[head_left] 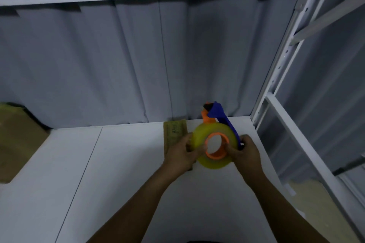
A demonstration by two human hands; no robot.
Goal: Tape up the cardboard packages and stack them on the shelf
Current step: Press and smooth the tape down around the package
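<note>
Both forearms reach forward and converge over the white shelf [118, 163]; the left hand [183, 156] curls its fingers round the left edge of the yellow tape roll [199, 134]; the right hand [245, 154] grips its right side by the blue dispenser handle [223, 118]. A small cardboard package [174, 130] lies on the shelf beneath the roll, partly hidden; a larger box [17, 140] sits far left.

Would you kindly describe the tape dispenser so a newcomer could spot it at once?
On the white shelf, near its back right corner, the left hand and right hand hold the tape dispenser over a flat cardboard package. Its yellow roll, orange hub and blue handle set it apart from the brown cardboard.
</note>
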